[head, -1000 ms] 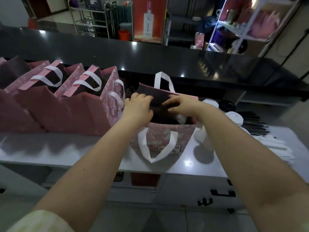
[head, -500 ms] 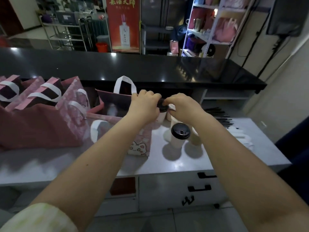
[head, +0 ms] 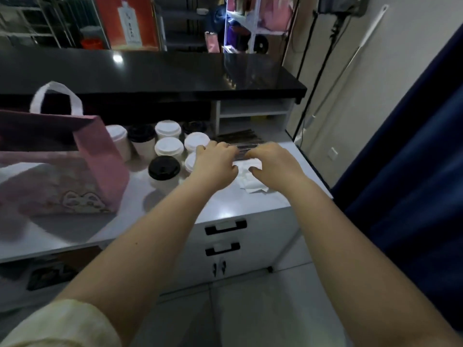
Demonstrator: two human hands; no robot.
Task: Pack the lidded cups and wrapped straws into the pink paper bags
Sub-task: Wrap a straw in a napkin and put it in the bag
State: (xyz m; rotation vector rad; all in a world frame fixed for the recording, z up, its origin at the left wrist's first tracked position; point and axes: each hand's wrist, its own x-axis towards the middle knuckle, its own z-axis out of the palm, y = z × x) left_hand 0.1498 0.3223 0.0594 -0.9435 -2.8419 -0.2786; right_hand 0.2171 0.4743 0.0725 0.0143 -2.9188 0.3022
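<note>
- Cups (head: pixel 169 146) with lids stand together on the white table (head: pixel 225 204), just left of the left grip (head: pixel 215 162). Some lids are white and some are black.
- One black-lidded cup (head: pixel 164 169) stands nearest the person, down and to the left of the left grip, close to its wrist. A white-lidded cup (head: pixel 190 161) is partly hidden behind that grip.
- Left grip: it is palm down with the fingers curled forward, and the fingertips are at the near edge of the dark wrapped straws (head: pixel 240 140). I cannot tell whether it is pinching anything or only touching.
- Right grip (head: pixel 274 165): it sits just beside the left one, also palm down with curled fingers, and the two thumbs point toward each other. The picture is blurred here, so I cannot tell whether it holds anything.
- The dark wrapped straws lie in a flat row just beyond both grips, and their far ends reach toward the back of the table.
- White paper packets (head: pixel 253 186) lie under and between the two grips, and some of them stick out on the near side of the right wrist.
- A pink bag (head: pixel 100 159) stands open well to the left of the left grip, beyond the cups. Its white handle (head: pixel 53 84) stands upright and a cartoon print shows low on its front.
- A black counter (head: pixel 150 71) runs across behind the table, beyond both grips.
- Drawers (head: pixel 263 234) with dark handles sit in the table front, below both forearms.
- A pale sleeve (head: pixel 62 324) covers the left arm near the lower edge.
</note>
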